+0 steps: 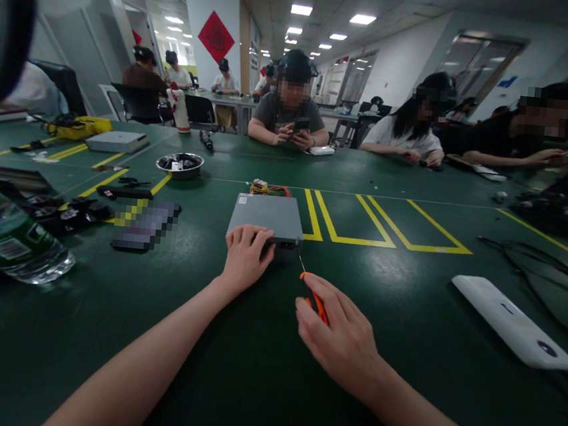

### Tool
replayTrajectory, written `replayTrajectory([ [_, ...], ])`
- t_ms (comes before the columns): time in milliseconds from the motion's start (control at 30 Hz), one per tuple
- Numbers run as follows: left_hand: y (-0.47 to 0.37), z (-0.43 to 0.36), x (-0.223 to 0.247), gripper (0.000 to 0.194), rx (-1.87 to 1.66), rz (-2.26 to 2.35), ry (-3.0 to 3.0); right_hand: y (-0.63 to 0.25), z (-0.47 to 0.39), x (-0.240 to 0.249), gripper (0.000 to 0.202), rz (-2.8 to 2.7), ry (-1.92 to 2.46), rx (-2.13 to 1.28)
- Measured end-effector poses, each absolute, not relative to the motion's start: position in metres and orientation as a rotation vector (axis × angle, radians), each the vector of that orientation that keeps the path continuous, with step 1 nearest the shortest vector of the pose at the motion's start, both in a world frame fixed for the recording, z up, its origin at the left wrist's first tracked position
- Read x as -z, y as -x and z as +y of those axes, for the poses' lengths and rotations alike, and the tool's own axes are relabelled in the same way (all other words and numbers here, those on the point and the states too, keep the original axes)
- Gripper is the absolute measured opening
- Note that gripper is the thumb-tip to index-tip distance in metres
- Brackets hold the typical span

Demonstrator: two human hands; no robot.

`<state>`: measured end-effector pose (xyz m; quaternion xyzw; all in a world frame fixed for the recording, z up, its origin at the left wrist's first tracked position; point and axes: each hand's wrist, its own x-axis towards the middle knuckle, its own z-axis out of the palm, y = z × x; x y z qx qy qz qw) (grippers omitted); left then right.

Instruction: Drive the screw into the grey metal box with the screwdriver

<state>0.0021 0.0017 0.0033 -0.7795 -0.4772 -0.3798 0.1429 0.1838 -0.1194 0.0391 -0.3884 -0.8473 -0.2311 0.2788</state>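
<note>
A grey metal power supply lies flat on the green table, its bundle of coloured wires coming out at the far side. My left hand grips its near left edge, fingers over the top; the thumb is at the front face. In my right hand is a screwdriver with an orange and black handle. Its thin shaft points up and left, and the tip is at the near right corner of the power supply. Whether the tip sits in a screw is too small to tell.
To the left are a water bottle, a phone and a metal bowl of small parts. A white oblong device and black cables lie at the right. Yellow tape lines mark the table. Several people sit across it.
</note>
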Motion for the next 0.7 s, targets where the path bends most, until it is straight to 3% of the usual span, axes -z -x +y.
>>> replayTrajectory([
  [100,-0.002,0.002,-0.003,0.022,1.1,-1.381,2.249,-0.185,-0.118,-0.037,0.028,-2.346,0.99,0.612],
  [700,-0.001,0.002,-0.003,0.022,1.116,-1.365,2.259,-0.198,-0.109,-0.039,0.021,-2.121,0.976,0.707],
])
